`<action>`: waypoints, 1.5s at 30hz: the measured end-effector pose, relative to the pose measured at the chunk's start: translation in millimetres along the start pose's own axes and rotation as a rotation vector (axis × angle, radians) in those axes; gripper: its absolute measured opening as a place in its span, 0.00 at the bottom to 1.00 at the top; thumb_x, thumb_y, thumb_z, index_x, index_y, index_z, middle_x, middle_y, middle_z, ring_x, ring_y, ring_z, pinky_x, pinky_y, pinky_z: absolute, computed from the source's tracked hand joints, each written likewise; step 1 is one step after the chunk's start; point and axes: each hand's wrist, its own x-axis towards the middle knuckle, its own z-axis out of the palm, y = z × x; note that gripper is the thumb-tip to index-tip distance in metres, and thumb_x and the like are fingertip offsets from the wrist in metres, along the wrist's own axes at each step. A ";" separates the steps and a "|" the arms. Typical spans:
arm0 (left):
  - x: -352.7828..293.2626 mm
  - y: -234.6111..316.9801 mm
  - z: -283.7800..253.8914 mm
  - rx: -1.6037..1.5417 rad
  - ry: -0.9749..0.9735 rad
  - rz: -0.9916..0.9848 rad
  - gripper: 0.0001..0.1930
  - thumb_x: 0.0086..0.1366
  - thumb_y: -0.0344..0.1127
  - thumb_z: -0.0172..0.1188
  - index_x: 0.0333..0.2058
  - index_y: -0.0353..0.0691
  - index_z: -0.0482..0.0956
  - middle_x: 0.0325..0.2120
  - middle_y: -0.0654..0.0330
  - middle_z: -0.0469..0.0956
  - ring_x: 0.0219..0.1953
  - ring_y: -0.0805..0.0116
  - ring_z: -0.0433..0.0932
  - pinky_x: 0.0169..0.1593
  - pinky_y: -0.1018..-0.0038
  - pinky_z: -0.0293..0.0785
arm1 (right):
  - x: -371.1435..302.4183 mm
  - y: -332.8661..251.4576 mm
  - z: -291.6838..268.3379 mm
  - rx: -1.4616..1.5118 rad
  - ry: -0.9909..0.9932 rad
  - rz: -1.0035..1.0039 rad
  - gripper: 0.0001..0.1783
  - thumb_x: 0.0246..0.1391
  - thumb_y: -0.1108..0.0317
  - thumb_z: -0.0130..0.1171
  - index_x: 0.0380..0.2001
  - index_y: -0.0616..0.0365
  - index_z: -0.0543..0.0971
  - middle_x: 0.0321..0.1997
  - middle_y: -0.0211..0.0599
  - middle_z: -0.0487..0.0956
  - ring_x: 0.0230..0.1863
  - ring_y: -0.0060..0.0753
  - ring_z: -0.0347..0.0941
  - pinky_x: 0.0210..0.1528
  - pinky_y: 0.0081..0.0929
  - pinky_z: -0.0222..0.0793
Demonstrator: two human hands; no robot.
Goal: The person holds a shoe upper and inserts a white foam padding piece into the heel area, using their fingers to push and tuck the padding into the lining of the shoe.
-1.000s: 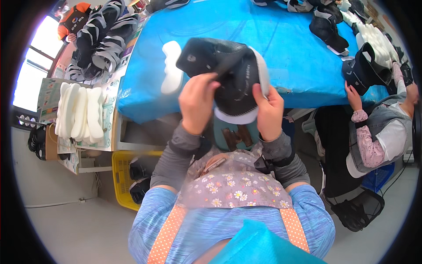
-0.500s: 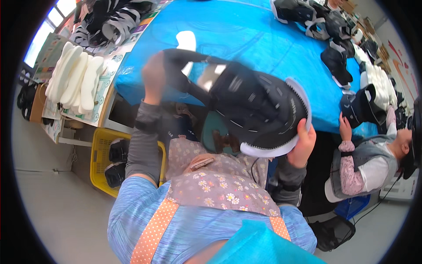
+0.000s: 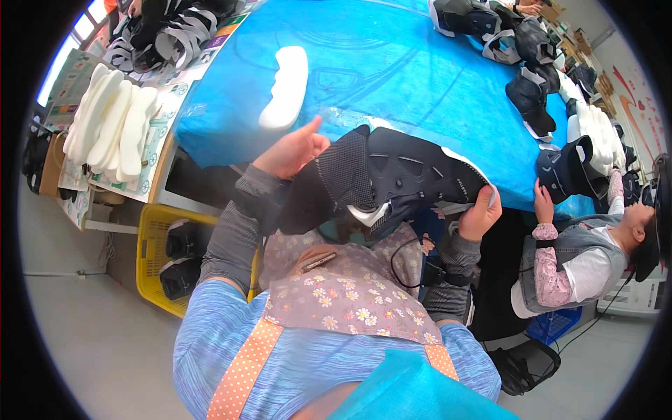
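A black boot upper (image 3: pixel 409 171) with a dark mesh flap and a white lower edge is held up in front of my apron, over the table's near edge. My right hand (image 3: pixel 479 215) grips its right end, thumb on top of the stitched rim. At its left end, my left hand (image 3: pixel 292 150) has its fingers stretched out beside the mesh flap; the upper partly covers this hand, and I cannot see whether it touches. Beyond my left hand, a white wavy-edged foam pad (image 3: pixel 287 87) lies on the blue-covered table (image 3: pixel 378 77).
White foam pads (image 3: pixel 112 129) stand stacked on a side table at left, with black uppers (image 3: pixel 171 38) behind. Beside my left arm, a yellow crate (image 3: pixel 147 245) holds black pieces. Another person (image 3: pixel 570 259) at right handles a black upper (image 3: pixel 570 171); more uppers (image 3: pixel 532 98) line the table's right side.
My left hand has come down and inward from the upper's strap-like part, its fingers now stretched out. The upper has turned, showing its mesh flap at left. My right hand stays at its right end.
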 end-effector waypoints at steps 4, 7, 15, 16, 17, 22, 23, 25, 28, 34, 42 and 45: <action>15.0 -6.2 69.9 0.315 0.618 0.077 0.18 0.70 0.48 0.53 0.34 0.38 0.80 0.32 0.67 0.79 0.35 0.80 0.75 0.42 0.80 0.71 | -3.9 -6.0 2.8 -0.059 0.004 -0.011 0.22 0.65 0.54 0.55 0.27 0.64 0.75 0.25 0.19 0.67 0.28 0.13 0.56 0.29 0.16 0.50; 11.2 -6.1 76.4 0.399 0.604 0.193 0.12 0.69 0.37 0.55 0.40 0.33 0.79 0.35 0.63 0.82 0.36 0.76 0.79 0.43 0.80 0.74 | -4.4 -7.0 2.6 -0.066 0.034 0.009 0.21 0.65 0.56 0.55 0.31 0.67 0.78 0.28 0.23 0.74 0.30 0.15 0.64 0.32 0.17 0.59; 9.5 -7.5 92.3 0.625 0.998 0.795 0.13 0.69 0.38 0.51 0.26 0.39 0.76 0.22 0.66 0.73 0.24 0.78 0.68 0.30 0.79 0.64 | 12.1 16.4 11.4 0.273 0.219 0.223 0.23 0.67 0.58 0.51 0.50 0.71 0.74 0.48 0.44 0.80 0.44 0.33 0.78 0.50 0.29 0.73; 1.5 -6.6 81.9 0.712 0.943 0.892 0.16 0.71 0.40 0.47 0.29 0.37 0.77 0.23 0.64 0.75 0.24 0.78 0.70 0.30 0.80 0.64 | 14.3 19.1 9.0 0.328 0.249 0.302 0.24 0.67 0.57 0.50 0.51 0.70 0.74 0.50 0.44 0.79 0.46 0.34 0.78 0.51 0.30 0.72; -4.7 -7.1 71.0 0.795 0.886 0.988 0.20 0.74 0.42 0.42 0.31 0.35 0.78 0.25 0.62 0.77 0.25 0.77 0.72 0.31 0.82 0.65 | 16.3 22.5 4.9 0.381 0.277 0.382 0.24 0.67 0.56 0.50 0.52 0.69 0.74 0.51 0.43 0.78 0.48 0.35 0.77 0.52 0.32 0.72; 19.0 -23.3 47.1 0.762 0.966 0.256 0.30 0.71 0.61 0.42 0.33 0.38 0.79 0.23 0.64 0.78 0.26 0.75 0.75 0.31 0.81 0.68 | 4.8 68.1 -19.4 0.498 0.258 0.550 0.25 0.68 0.54 0.49 0.52 0.69 0.73 0.52 0.42 0.78 0.49 0.36 0.77 0.53 0.32 0.72; 20.9 -23.6 50.7 0.801 0.900 0.133 0.30 0.71 0.62 0.43 0.32 0.38 0.79 0.24 0.64 0.78 0.25 0.76 0.75 0.30 0.81 0.68 | 1.1 69.6 -17.7 0.516 0.254 0.582 0.25 0.68 0.54 0.49 0.51 0.69 0.74 0.51 0.43 0.79 0.48 0.36 0.77 0.51 0.31 0.73; 24.6 -28.9 45.5 0.848 0.754 0.035 0.30 0.70 0.61 0.46 0.36 0.35 0.78 0.23 0.60 0.81 0.23 0.75 0.77 0.27 0.80 0.71 | -7.1 71.8 -14.6 0.411 0.279 0.611 0.24 0.68 0.55 0.49 0.50 0.69 0.74 0.50 0.41 0.79 0.48 0.35 0.77 0.50 0.30 0.73; 33.7 -31.5 67.8 0.856 0.696 0.084 0.25 0.71 0.55 0.49 0.29 0.36 0.77 0.19 0.63 0.77 0.21 0.78 0.75 0.26 0.81 0.70 | -12.0 70.1 -15.1 0.433 0.300 0.626 0.25 0.67 0.54 0.50 0.50 0.69 0.75 0.50 0.41 0.79 0.47 0.34 0.77 0.50 0.29 0.73; 13.2 -5.5 106.8 0.758 0.761 0.283 0.22 0.68 0.44 0.55 0.15 0.42 0.71 0.09 0.71 0.65 0.13 0.84 0.59 0.18 0.80 0.49 | -10.3 44.7 -32.5 -0.086 -0.011 0.229 0.14 0.60 0.66 0.55 0.38 0.68 0.81 0.34 0.45 0.83 0.40 0.40 0.80 0.47 0.34 0.74; 28.5 -20.6 131.6 0.516 0.744 0.497 0.17 0.67 0.38 0.56 0.18 0.41 0.73 0.12 0.70 0.67 0.11 0.82 0.60 0.16 0.81 0.50 | 4.6 119.4 -49.0 -0.757 -0.144 -0.179 0.15 0.50 0.76 0.54 0.42 0.69 0.78 0.37 0.51 0.80 0.41 0.58 0.76 0.47 0.42 0.71; 30.3 -28.1 122.6 0.234 0.572 0.595 0.12 0.66 0.35 0.57 0.23 0.40 0.75 0.16 0.68 0.72 0.15 0.81 0.65 0.17 0.82 0.53 | -14.5 45.6 14.4 -0.700 -0.151 -0.476 0.21 0.42 0.78 0.58 0.45 0.66 0.77 0.43 0.50 0.78 0.44 0.60 0.73 0.49 0.45 0.69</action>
